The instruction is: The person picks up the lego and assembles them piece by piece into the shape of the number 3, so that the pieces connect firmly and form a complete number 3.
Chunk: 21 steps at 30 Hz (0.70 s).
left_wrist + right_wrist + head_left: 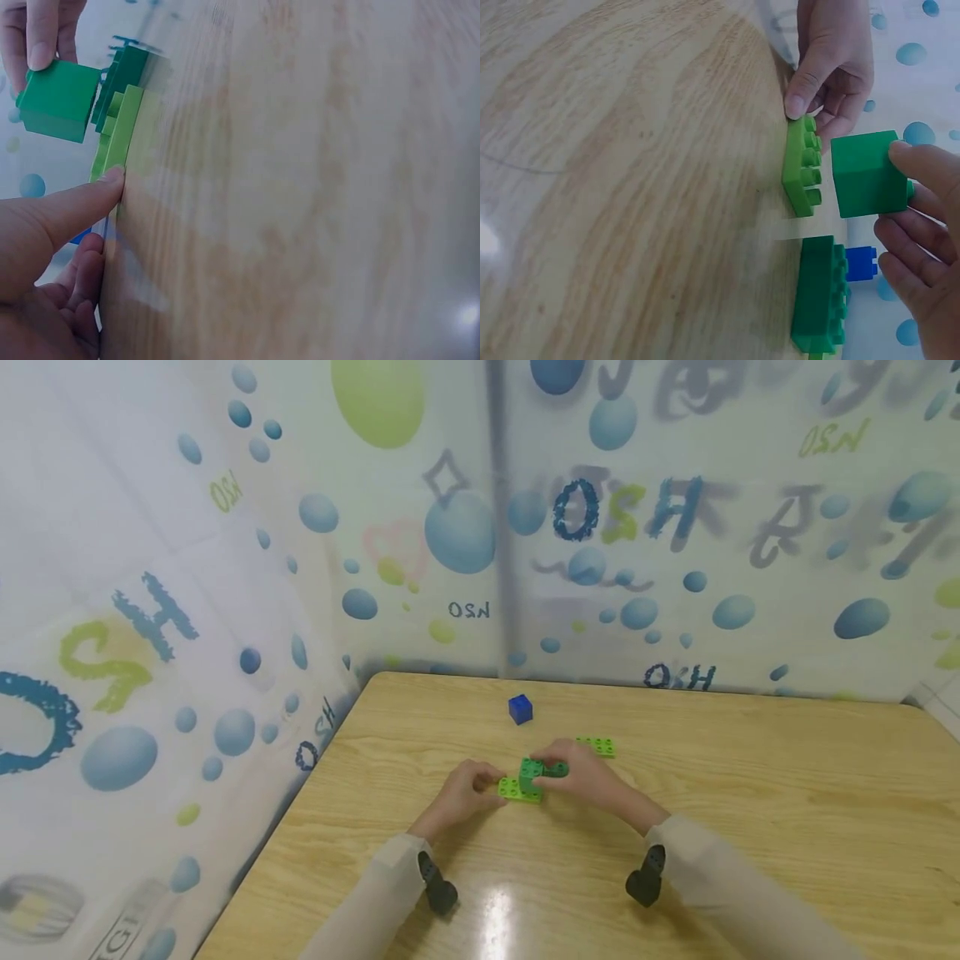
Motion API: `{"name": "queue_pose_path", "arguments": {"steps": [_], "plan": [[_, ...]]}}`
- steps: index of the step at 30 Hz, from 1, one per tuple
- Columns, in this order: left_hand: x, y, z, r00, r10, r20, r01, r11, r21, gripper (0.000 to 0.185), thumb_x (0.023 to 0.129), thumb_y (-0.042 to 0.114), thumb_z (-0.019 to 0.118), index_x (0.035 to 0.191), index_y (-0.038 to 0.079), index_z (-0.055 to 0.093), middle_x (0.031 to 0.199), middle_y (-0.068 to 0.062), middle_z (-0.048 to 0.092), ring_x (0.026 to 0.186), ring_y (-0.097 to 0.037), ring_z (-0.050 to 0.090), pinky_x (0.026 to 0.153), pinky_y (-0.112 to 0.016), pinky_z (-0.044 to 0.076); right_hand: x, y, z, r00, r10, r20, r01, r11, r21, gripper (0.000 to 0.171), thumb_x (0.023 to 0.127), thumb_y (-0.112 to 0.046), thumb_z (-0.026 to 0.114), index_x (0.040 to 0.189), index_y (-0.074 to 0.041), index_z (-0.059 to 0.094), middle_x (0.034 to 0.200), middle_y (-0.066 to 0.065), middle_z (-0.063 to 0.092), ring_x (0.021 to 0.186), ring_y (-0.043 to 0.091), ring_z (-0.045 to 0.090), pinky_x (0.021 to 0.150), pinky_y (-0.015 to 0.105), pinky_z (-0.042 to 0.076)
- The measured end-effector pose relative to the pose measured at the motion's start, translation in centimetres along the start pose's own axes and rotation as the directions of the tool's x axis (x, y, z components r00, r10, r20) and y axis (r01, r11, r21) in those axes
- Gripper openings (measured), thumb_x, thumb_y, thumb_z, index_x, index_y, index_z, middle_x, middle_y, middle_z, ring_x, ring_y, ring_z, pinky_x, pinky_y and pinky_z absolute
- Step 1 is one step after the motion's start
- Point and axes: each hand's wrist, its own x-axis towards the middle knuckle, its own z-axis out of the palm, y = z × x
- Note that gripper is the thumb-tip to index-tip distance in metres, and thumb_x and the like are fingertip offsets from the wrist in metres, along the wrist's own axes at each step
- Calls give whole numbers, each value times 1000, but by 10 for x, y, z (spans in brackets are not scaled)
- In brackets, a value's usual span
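Observation:
A light green flat plate [512,789] lies on the wooden table [750,827]. My left hand [489,779] pinches its left end, thumb on the edge [798,101]. My right hand [546,773] grips a green cube brick [531,768] just over the plate. In the right wrist view the cube [864,174] hangs a small gap off the plate's studs [802,161]. A dark green brick [557,769] lies flat beside the plate, under my right hand. The left wrist view shows the cube [56,101], the plate [120,139] and my left thumb [71,210].
A blue cube [520,708] stands farther back on the table. A second light green plate [597,746] lies behind my right hand. Bubble-printed curtains close off the left and far sides. The table's right edge runs near a white wall.

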Motion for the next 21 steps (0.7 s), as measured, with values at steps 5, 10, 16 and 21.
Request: {"name": "queue_pose_path", "arguments": {"steps": [5,10,16,21], "plan": [[0,-1,0,1000,11,-2,-11,1000,3,35,71,6,77,103,1,66,93,-9,56,86,-22,52,74,-32,45,-2,2,6,1000,5,4,-5,1000,8,37,81,-22,71,110,-1,64,93,2,61,85,22,58,73,38,49],[1,-2,1,1000,-8,4,8,1000,-1,34,72,7,77,104,2,66,94,-8,55,86,-20,51,75,-31,45,-3,4,8,1000,-12,3,12,1000,-19,36,80,-20,71,111,-3,65,94,2,62,85,22,58,72,38,49],[1,-1,1,1000,-10,8,10,1000,7,34,72,7,77,104,2,66,95,-8,55,86,-20,51,74,-31,45,-2,8,9,1000,-2,2,2,999,-37,36,80,-21,71,111,-3,65,94,2,61,84,20,57,72,36,49],[0,0,0,999,-36,11,36,999,-3,34,72,8,77,104,3,66,96,-8,54,86,-20,51,74,-32,44,0,9,7,999,0,32,2,997,-71,37,79,-20,73,110,-3,65,94,0,61,84,17,58,73,31,49]]}}
